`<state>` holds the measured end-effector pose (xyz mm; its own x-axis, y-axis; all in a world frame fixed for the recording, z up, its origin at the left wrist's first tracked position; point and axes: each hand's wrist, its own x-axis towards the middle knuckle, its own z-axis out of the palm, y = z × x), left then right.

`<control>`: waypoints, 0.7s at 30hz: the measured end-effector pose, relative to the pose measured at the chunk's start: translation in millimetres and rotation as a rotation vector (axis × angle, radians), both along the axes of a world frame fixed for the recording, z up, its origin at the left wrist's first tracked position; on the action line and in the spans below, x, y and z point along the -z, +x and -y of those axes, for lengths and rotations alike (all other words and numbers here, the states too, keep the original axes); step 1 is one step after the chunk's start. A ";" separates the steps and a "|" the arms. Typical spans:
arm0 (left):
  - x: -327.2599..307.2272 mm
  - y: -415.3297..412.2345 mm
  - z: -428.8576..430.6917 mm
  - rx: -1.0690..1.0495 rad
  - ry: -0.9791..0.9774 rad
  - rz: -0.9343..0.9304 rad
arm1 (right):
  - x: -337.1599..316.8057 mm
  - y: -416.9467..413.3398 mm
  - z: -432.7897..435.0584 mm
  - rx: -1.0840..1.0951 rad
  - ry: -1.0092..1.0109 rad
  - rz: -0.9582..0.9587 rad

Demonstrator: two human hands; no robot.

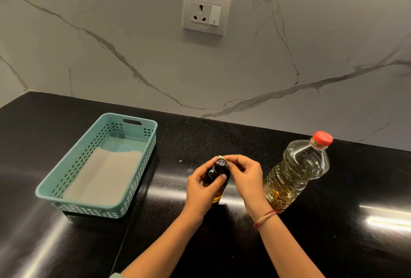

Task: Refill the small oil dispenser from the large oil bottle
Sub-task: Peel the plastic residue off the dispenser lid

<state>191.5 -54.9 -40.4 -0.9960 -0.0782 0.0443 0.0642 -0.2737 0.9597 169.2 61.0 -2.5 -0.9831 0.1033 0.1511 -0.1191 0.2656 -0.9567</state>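
The small dark glass oil dispenser [217,178] is gripped round its body by the left hand [203,189], w/ the thumb laid across the front & the fingers wrapped behind. It is held upright at the ctr of the view, over the glossy black stone countertop [333,244]; whether the base is resting on the surface can't be told. A little amber oil is seen at the btm of the dispenser. Its dark round top is pinched by the right hand [246,177], thumb & forefinger closed on it from the right, other fingers curled loosely behind. A red & beige thread band [264,218] is worn on the right wrist.

Just beside the right hand, on its right, the large clear plastic oil bottle [298,173] is stood upright on the countertop. Its red screw cap [323,138] is on, & pale yellow oil is seen through most of its height. The bottle's base is partly hidden by the right wrist; whether they touch can't be told.

Well apart to the left, a teal perforated plastic basket [89,205] w/ a handle slot in its far end is set on the countertop. A pale flat liner [102,175] is seen on its floor.

At the back, a white marble-look wall [111,55] w/ grey veins is seen, w/ a white socket & switch plate [206,11] mounted on it.
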 end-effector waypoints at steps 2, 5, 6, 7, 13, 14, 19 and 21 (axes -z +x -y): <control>-0.2 0.0 0.2 -0.003 -0.001 -0.002 | -2.3 -7.3 1.0 -0.054 0.056 0.002; -0.1 1.0 -0.1 -0.006 0.002 0.000 | -0.7 -6.5 1.0 -0.065 0.068 0.000; 0.1 1.2 -0.2 -0.003 0.002 0.002 | 1.1 -2.9 -0.4 -0.053 0.055 -0.006; 0.3 1.2 -0.2 -0.001 0.001 0.004 | 3.5 1.2 -2.5 -0.038 0.041 -0.017; 1.1 0.4 -1.4 -0.016 -0.005 0.024 | 17.6 20.0 -8.0 0.016 0.005 -0.051; 1.7 0.5 -1.2 -0.019 -0.012 0.025 | 17.2 18.6 -6.9 0.015 -0.007 -0.054; 0.1 0.2 -0.8 -0.016 -0.021 0.012 | 6.4 -5.8 -1.1 -0.075 -0.022 -0.011; -0.3 -0.1 -0.7 -0.021 -0.017 0.014 | 2.1 -15.4 -0.5 -0.146 0.027 0.027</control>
<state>191.4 -54.2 -40.0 -0.9947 -0.0981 0.0314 0.0557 -0.2560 0.9651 153.8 61.5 -4.6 -0.9911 -0.0449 0.1251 -0.1327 0.2734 -0.9527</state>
